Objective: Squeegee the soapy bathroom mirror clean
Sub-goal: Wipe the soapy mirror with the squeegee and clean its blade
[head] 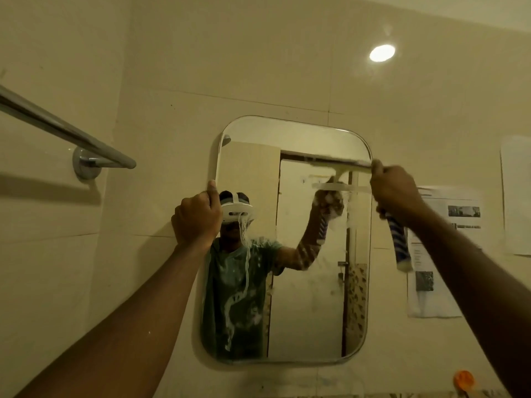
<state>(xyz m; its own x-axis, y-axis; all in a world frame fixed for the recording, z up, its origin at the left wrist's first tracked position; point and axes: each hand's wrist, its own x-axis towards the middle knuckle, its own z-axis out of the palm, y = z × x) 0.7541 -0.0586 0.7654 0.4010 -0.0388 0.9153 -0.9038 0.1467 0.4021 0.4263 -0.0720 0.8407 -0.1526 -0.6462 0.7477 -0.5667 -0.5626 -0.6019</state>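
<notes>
far left there's a chrome towel rail (66, 133) on the tiled wall, not involved in anything. next over, the left hand (196, 218) is curled around the left edge of the mirror (298, 282), fingers wrapped round the rim and thumb pointing up along it, so it's basically steadying the glass. the mirror is a rounded rectangle in the middle of the wall, and the top band looks clear while the middle and lower left have suds and long white drips running down.

the squeegee (342, 163) is up near the top right of the mirror, blade lying roughly level against the glass. the right hand (395, 191) is clenched tight on its blue and white handle, which hangs down below the fist just off the mirror's right edge. the blade looks a bit blurred.

my take on doing this bit well: keep the blade flat with even pressure along its whole length, tilt the handle slightly away from the glass, and pull in one steady pass instead of stopping halfway, otherwise you get a soap line. overlap each pass a little with the clean strip. the drippy left side looks like the bulk of what's left.

further right there are some printed paper sheets (445, 248) stuck on the wall, and something small and orange (463, 379) low down.
</notes>
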